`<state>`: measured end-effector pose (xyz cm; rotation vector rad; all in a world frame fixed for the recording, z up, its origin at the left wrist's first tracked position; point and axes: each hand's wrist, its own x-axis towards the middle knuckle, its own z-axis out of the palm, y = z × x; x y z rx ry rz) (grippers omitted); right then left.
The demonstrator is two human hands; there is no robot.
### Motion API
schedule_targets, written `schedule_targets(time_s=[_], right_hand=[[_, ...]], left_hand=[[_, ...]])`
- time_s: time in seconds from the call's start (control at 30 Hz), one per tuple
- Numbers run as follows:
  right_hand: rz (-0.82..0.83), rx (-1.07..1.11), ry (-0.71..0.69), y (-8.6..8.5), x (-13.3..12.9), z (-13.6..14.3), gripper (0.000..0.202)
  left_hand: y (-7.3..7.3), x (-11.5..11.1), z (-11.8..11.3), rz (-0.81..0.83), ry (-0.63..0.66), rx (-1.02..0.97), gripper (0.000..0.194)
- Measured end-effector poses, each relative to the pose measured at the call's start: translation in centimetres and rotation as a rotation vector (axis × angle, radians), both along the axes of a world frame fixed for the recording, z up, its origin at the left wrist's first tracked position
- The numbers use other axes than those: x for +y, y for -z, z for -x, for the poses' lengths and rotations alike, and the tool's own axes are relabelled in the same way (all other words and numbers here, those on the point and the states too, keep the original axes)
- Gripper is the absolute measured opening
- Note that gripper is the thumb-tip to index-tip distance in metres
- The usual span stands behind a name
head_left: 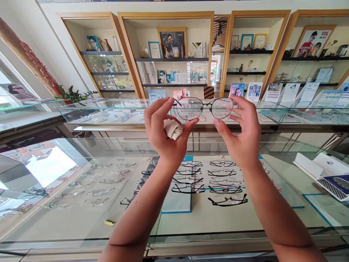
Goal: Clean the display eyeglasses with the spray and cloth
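Raised above the glass counter is a pair of eyeglasses with thin dark, round rims and clear lenses. My left hand grips the rim at the left lens, thumb below and fingers above. A crumpled whitish cloth is tucked in that same palm. On the other side my right hand pinches the right lens's rim, with its thumb at the lower edge and forefinger near the upper outer corner. The lenses face across the room, and the temples are mostly hidden.
Under the glass display counter lie rows of eyeglass frames. An open white box stands on the right. Another glass case runs across behind, with upright leaflets on it. Wooden shelves line the wall.
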<state>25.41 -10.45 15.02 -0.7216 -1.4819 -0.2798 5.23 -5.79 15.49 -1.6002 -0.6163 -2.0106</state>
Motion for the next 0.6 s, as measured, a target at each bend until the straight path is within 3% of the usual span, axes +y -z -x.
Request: schedule_targets(time_s=[0.2,0.6], right_hand=[[-0.019,0.023,0.025,0.4,0.4,0.1,0.065],[-0.011,0.028,0.057,0.5,0.2,0.6,0.061]], left_hand=[[-0.6,-0.1,0.0,-0.135,0.013,0.005,0.050],[0.4,0.2,0.3,0.034,0.127,-0.012,0.062]])
